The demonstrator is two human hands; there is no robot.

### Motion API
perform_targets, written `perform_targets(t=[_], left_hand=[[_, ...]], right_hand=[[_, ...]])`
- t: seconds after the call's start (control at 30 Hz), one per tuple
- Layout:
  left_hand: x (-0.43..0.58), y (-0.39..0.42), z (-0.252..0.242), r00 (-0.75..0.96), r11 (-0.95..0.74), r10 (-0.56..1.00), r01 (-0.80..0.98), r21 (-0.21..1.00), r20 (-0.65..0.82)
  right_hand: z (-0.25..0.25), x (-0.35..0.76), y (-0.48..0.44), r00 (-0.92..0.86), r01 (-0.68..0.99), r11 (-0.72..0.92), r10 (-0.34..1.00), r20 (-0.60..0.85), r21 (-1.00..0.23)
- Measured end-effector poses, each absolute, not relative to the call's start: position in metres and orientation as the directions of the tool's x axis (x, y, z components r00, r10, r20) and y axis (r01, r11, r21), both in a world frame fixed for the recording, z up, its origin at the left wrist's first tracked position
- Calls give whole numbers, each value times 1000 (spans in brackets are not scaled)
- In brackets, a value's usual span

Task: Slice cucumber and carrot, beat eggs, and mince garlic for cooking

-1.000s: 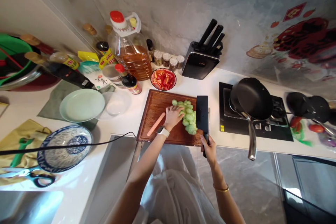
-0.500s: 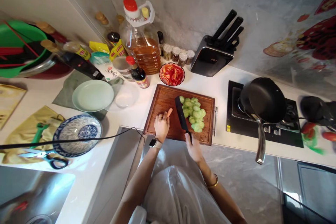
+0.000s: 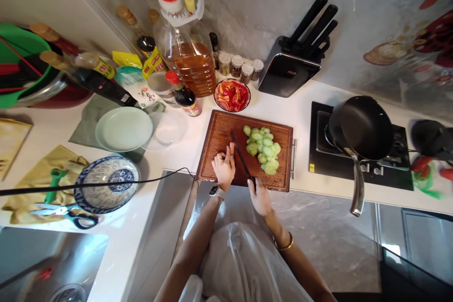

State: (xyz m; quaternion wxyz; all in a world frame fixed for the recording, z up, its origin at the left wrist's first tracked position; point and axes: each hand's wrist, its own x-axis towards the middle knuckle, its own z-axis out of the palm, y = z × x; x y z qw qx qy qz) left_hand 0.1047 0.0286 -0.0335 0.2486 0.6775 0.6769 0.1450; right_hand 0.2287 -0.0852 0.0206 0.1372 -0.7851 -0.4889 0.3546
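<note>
My left hand (image 3: 223, 166) is on the wooden cutting board (image 3: 215, 139), fingers closed on a small orange-pink piece that looks like carrot or sausage; the fingers cover most of it. In my right hand (image 3: 261, 198) is the handle of a black kitchen knife (image 3: 241, 155). Its blade stands nearly edge-on to my view, close beside the left fingertips; whether it touches the piece I cannot tell. Pale green slices (image 3: 264, 144) lie heaped on the board to the right of the blade.
A bowl of cut red peppers (image 3: 232, 95) stands behind the board, near spice jars and a large oil jug (image 3: 193, 68). A knife block (image 3: 288, 71) is behind right. The frying pan (image 3: 361, 127) sits on the stove at right. A plate (image 3: 123, 128), patterned bowl (image 3: 106, 184) and scissors (image 3: 85, 219) are left.
The knife has moved left, away from the green slices to the left fingertips, and its blade has turned from flat to edge-on. The left fingers now cover more of the orange-pink piece.
</note>
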Motion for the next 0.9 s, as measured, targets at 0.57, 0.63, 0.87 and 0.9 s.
perform_targets(t=[0.57, 0.63, 0.87, 0.9], left_hand=[[108, 27, -39, 58, 14, 986, 909, 417, -159], [108, 27, -39, 51, 21, 986, 908, 418, -160], [109, 28, -37, 41, 30, 983, 927, 374, -179], [109, 28, -37, 40, 31, 982, 928, 370, -184]], right_hand=[[30, 229, -73, 218, 862, -417, 817, -534, -288], [24, 224, -69, 213, 887, -396, 806, -552, -237], [17, 215, -50, 243, 861, -441, 793, -558, -252], [18, 217, -48, 241, 845, -455, 793, -559, -281]])
